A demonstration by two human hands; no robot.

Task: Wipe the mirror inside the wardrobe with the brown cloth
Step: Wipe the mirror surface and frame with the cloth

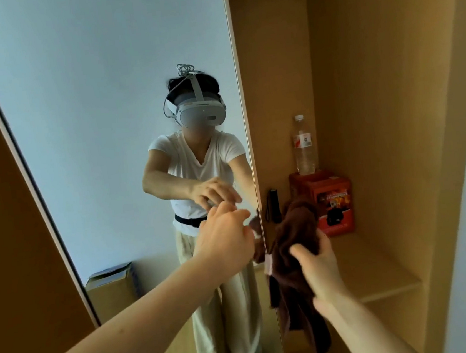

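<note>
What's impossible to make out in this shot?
Head view only:
- Right hand fingertips: buried in the brown cloth.
- Orange box: lower left corner behind the cloth; print blurred.
- Bottle label: too small to read.
- Mirror: top cut off by the picture's edge.
- Left hand: contact with the glass unclear.

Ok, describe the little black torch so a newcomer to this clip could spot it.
Look right of the tall mirror, into the wooden wardrobe, down to its shelf. The torch stands upright between the mirror's edge and the orange box. It is the only slim black cylinder; the bottle nearby is clear.
</note>
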